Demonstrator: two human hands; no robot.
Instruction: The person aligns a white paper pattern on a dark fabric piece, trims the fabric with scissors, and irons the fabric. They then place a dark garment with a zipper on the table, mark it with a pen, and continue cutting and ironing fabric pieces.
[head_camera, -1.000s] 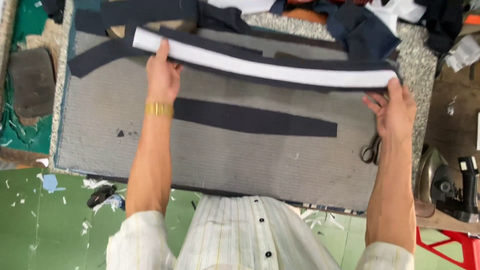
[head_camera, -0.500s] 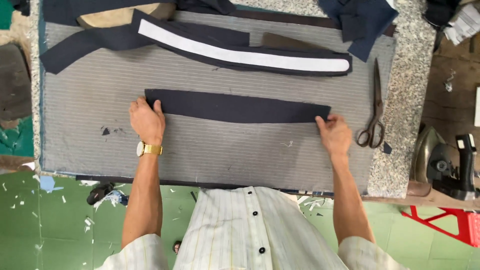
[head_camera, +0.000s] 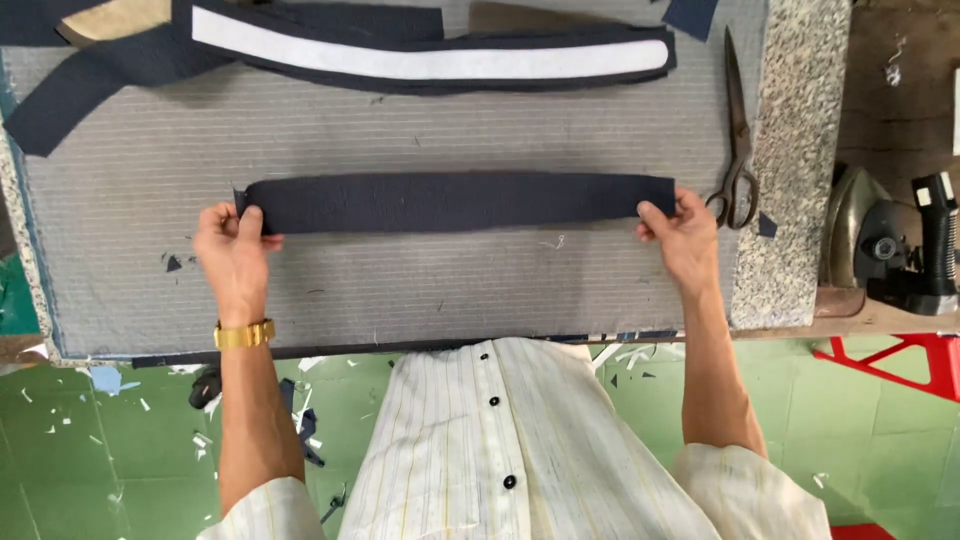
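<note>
A long dark navy fabric strip lies flat across the grey padded work surface. My left hand pinches its left end, thumb on top; a gold watch sits on that wrist. My right hand grips the strip's right end. The strip is stretched straight between both hands.
Further back lies a navy piece with a white strip on it, and more navy pieces at the back left. Scissors rest at the right edge of the pad. An iron stands on the stone counter at the right. Fabric scraps litter the green floor.
Both hands left the white-backed piece at the back and came down to the navy strip, taking hold of its two ends. The view has shifted closer.
</note>
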